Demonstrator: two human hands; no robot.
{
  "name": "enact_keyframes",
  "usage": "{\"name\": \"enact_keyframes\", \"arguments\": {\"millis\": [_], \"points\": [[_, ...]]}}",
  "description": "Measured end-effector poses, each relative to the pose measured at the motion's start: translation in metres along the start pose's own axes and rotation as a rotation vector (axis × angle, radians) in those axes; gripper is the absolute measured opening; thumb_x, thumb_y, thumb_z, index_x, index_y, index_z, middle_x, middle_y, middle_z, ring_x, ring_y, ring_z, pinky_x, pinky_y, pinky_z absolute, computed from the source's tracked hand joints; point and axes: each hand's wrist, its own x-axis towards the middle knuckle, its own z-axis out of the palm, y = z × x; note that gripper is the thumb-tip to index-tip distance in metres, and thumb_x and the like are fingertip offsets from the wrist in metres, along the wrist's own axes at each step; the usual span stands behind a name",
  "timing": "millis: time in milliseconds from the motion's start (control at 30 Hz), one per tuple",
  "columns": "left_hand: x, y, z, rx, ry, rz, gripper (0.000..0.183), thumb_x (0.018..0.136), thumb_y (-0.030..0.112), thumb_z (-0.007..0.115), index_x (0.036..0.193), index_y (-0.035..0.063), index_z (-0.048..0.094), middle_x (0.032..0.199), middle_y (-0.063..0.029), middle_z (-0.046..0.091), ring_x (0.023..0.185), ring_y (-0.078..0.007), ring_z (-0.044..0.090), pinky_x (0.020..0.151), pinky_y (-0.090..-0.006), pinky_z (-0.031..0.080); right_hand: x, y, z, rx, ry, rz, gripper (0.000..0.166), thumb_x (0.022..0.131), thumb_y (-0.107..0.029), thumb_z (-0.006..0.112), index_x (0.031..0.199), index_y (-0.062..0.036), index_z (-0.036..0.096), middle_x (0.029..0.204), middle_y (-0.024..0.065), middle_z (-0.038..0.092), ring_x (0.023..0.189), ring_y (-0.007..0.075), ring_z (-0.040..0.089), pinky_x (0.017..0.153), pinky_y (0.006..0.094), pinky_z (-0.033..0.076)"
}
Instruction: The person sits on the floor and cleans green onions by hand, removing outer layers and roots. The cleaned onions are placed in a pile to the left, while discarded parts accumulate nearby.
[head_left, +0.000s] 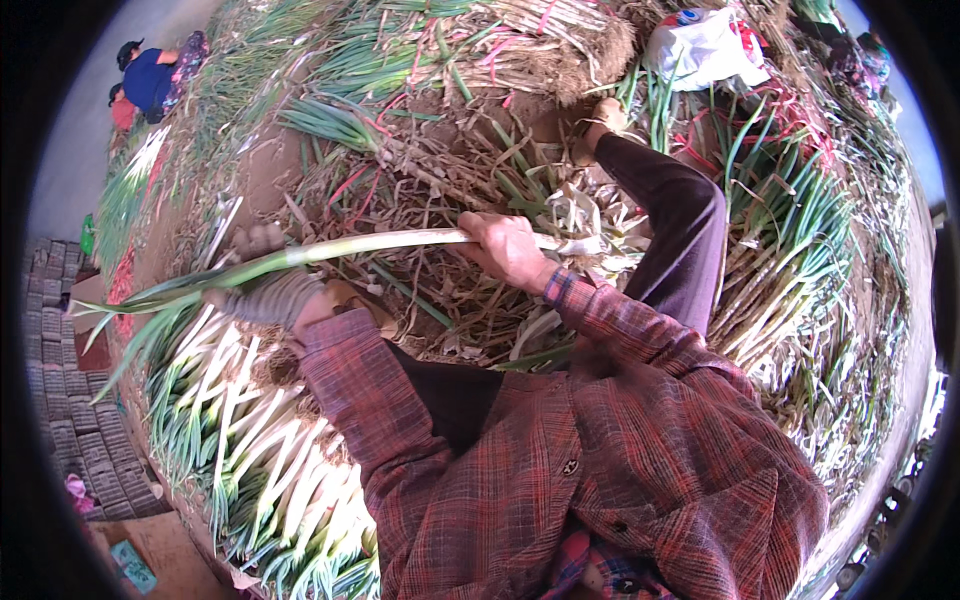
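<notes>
A long green onion (375, 241) lies almost level before me, its white end to the right and its leaves hanging to the left. My right hand (508, 249), bare, is closed around the white stalk near its end. My left hand (262, 289) wears a grey knit glove; the green part crosses it between the fingers and thumb, and its fingers are partly blurred. Below the left hand is a row of pale-stalked green onions (262, 457). Under the stalk lies a heap of dry leaves and peelings (457, 300). A tied bundle of green onions (337, 127) lies above that heap.
Large tied bundles (517, 52) lie at the top, with more onions (795, 247) on the right beyond my bent leg (675, 210). A white plastic bag (701, 52) is at the upper right. Stacked crates (82, 420) stand left. Other people (150, 79) are at the upper left.
</notes>
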Motion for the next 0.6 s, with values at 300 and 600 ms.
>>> {"name": "enact_keyframes", "arguments": {"millis": [300, 600], "points": [[0.002, 0.032, -0.001, -0.034, -0.150, -0.144, 0.054, 0.066, 0.059, 0.061, 0.075, 0.0066, 0.055, 0.069, -0.0051, 0.054, 0.055, -0.0189, 0.047, 0.046, -0.0312, 0.038, -0.014, 0.014, -0.039, 0.125, -0.326, -0.050, 0.042, 0.078, -0.042, 0.060, 0.093, -0.0052, 0.049, 0.073, 0.0131, 0.057, 0.069, 0.0267, 0.057, 0.062, 0.0401, 0.046], [0.002, 0.012, 0.004, 0.247, -0.028, -0.114, 0.047, 0.075, 0.054, 0.056, 0.081, 0.0074, 0.052, 0.071, -0.0082, 0.055, 0.059, -0.0160, 0.051, 0.050, -0.0269, 0.040, 0.017, -0.028, 0.007, 0.286, -0.209, -0.103, 0.036, 0.080, -0.034, 0.060, 0.097, -0.0030, 0.052, 0.076, 0.0142, 0.059, 0.070, 0.0300, 0.059, 0.060, 0.0377, 0.047]]}}
